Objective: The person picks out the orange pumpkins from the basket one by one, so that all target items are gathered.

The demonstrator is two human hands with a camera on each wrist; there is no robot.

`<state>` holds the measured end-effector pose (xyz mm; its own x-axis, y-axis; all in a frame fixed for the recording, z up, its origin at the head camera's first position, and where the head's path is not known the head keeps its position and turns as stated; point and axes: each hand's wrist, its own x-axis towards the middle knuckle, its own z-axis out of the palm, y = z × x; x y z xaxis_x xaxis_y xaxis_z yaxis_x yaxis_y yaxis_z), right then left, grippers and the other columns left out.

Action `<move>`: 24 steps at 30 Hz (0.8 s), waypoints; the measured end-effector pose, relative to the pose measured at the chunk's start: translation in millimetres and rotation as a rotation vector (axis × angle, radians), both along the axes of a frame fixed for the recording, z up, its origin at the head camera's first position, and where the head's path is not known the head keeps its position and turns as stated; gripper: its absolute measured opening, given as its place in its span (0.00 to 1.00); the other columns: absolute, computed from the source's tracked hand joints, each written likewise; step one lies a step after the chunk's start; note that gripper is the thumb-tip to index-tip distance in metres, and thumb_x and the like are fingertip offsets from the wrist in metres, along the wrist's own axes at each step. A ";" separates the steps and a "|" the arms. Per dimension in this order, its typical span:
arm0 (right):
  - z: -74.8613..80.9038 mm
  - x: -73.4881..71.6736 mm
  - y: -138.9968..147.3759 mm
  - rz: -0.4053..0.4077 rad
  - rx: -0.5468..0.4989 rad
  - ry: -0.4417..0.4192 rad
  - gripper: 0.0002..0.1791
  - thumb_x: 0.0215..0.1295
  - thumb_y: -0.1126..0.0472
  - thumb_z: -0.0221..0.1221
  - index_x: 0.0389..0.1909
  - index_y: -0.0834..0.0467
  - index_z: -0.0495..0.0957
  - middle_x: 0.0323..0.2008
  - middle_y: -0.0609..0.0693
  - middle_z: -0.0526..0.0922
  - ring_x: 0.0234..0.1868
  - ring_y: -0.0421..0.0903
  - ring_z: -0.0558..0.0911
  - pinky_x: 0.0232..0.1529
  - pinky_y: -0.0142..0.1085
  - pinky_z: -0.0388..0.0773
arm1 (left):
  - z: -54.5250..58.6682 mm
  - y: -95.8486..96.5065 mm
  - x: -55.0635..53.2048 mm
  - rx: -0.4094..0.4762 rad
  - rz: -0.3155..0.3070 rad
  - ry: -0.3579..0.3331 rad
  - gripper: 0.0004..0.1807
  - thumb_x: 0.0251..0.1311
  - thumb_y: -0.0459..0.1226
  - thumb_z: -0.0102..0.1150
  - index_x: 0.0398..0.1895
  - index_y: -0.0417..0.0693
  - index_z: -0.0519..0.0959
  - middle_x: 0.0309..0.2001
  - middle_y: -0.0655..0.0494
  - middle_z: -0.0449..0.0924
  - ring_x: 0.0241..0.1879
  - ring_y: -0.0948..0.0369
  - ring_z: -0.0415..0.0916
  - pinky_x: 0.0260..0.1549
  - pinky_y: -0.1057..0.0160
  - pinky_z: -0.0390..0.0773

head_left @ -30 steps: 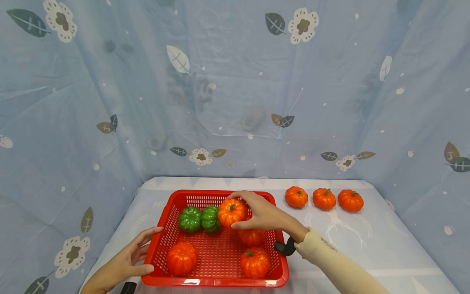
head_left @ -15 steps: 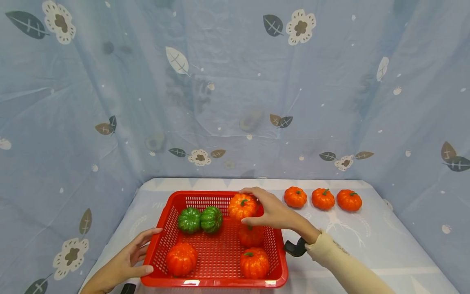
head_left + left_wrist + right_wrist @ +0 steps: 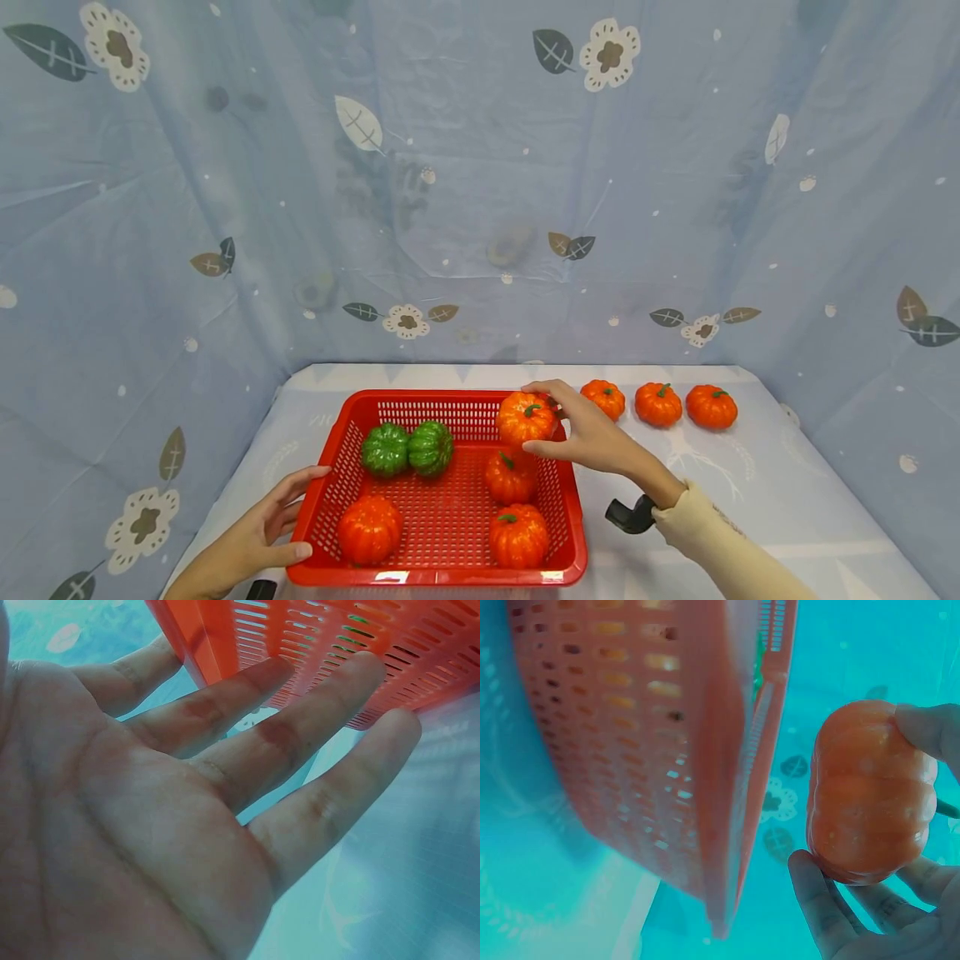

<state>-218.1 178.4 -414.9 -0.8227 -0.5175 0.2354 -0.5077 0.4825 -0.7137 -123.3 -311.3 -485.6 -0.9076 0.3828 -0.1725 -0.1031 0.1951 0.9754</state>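
Note:
In the head view my right hand (image 3: 592, 433) grips an orange toy pumpkin (image 3: 523, 419) between thumb and fingers, at the back right corner of a red plastic basket (image 3: 427, 577). The right wrist view shows this pumpkin (image 3: 870, 793) raised above the basket's rim. My left hand (image 3: 251, 533) rests its fingertips and thumb against the basket's left side; its fingers (image 3: 300, 735) are extended in the left wrist view. Inside the basket lie two green pumpkins (image 3: 408, 450), side by side, and three orange pumpkins, one at front left (image 3: 371, 530), two along the right (image 3: 519, 536).
Three more orange pumpkins (image 3: 658, 405) stand in a row at the back right of the pale tablecloth (image 3: 697, 500). A blue patterned curtain (image 3: 480, 183) encloses the back and both sides.
My right hand has moved right with its orange pumpkin, away from the green ones and toward the basket's right edge. My left hand stays in place at the basket.

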 end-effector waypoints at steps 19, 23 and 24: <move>-18.7 15.2 56.9 -0.179 -0.039 0.023 0.42 0.57 0.41 0.74 0.71 0.42 0.68 0.63 0.43 0.74 0.54 0.44 0.79 0.58 0.44 0.80 | -2.1 -1.0 -1.3 0.017 -0.009 -0.006 0.44 0.68 0.37 0.63 0.81 0.55 0.49 0.79 0.34 0.44 0.69 0.38 0.65 0.49 0.47 0.84; -27.0 16.8 69.1 -0.217 -0.031 0.045 0.42 0.58 0.42 0.74 0.72 0.43 0.68 0.67 0.46 0.72 0.57 0.45 0.78 0.58 0.44 0.80 | -1.5 -2.0 -3.7 0.029 -0.037 0.014 0.44 0.69 0.34 0.62 0.81 0.51 0.48 0.78 0.31 0.42 0.69 0.36 0.63 0.50 0.48 0.84; -29.1 17.3 72.1 -0.230 -0.025 0.044 0.42 0.58 0.41 0.74 0.72 0.44 0.68 0.68 0.46 0.72 0.57 0.46 0.78 0.57 0.43 0.81 | -1.3 -2.0 -4.3 0.031 -0.038 0.014 0.44 0.69 0.33 0.62 0.81 0.51 0.49 0.78 0.31 0.43 0.69 0.36 0.63 0.50 0.48 0.84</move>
<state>-200.8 250.4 -444.0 -0.9071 -0.3109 0.2839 -0.4171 0.5720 -0.7063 -127.6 -313.3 -487.0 -0.8947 0.4217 -0.1470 -0.0821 0.1683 0.9823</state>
